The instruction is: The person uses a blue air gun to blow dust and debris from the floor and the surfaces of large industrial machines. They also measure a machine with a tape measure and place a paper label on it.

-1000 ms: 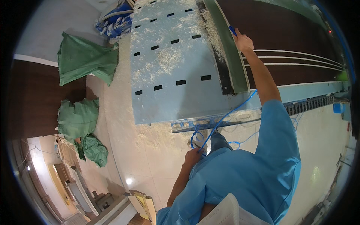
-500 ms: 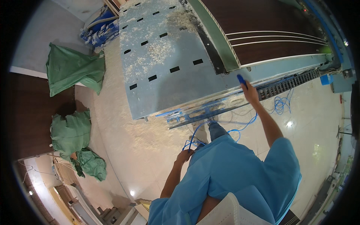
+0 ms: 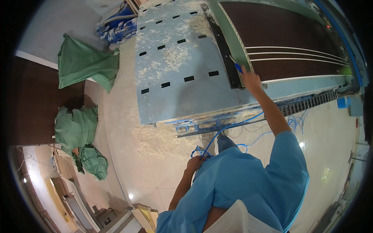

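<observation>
My right hand is closed round a blue air blow gun, its thin nozzle pointing away over the green strip and the black strip beside it. That arm reaches out over the blue-grey machine bed, which has rows of black slots and pale shavings. Just right of the gun lies a dark brown panel with white lines. Low by my body, my left hand grips a blue air hose, which runs up toward my right forearm. The left fingertips are partly hidden.
Shavings cover the floor along the bed's left and near sides. Green sacks lie at the left. A black cable chain runs along the bed's near edge, with coiled hose on the floor below.
My right hand has moved forward and left with the blow gun, from the bed's near edge to the strips beside the panel. The hose has lifted. The whole view has shifted slightly.
</observation>
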Motion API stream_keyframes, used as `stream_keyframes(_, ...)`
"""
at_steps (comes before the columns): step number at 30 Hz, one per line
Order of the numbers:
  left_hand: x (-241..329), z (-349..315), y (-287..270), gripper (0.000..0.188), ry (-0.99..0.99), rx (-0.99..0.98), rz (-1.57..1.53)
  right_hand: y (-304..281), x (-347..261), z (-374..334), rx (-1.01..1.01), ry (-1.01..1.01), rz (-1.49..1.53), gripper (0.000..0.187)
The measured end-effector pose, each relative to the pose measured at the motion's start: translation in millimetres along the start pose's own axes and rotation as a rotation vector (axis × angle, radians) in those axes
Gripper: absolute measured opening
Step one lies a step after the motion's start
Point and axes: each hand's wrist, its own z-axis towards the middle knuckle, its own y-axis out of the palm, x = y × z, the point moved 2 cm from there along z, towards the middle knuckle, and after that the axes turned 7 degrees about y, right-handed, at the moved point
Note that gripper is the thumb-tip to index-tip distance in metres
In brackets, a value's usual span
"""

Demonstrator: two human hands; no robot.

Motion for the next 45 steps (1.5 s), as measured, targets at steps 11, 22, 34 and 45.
stream_keyframes(11,76.0,23.1,-17.8,0.049,-0.027,0.16,-0.082,-21.1,-22.2,155.8,0.088,-0.014,0.118,0.045)
stream_keyframes(22,70.5,17.3,-5.7,0.054,-0.107,0.084,-0.073,-1.0,-39.5,138.2,0.009,-0.253,-0.015,0.044)
stream_keyframes(34,85.3,6.9,-3.4,0.052,-0.13,0.103,-0.138,-17.1,-51.9,211.1,0.151,-0.076,0.098,0.048)
stream_keyframes(45,-29.9,-56.1,67.5,0.043,-0.138,0.227,-0.379,28.7,-11.8,17.5,-0.946,0.618,1.644,0.038)
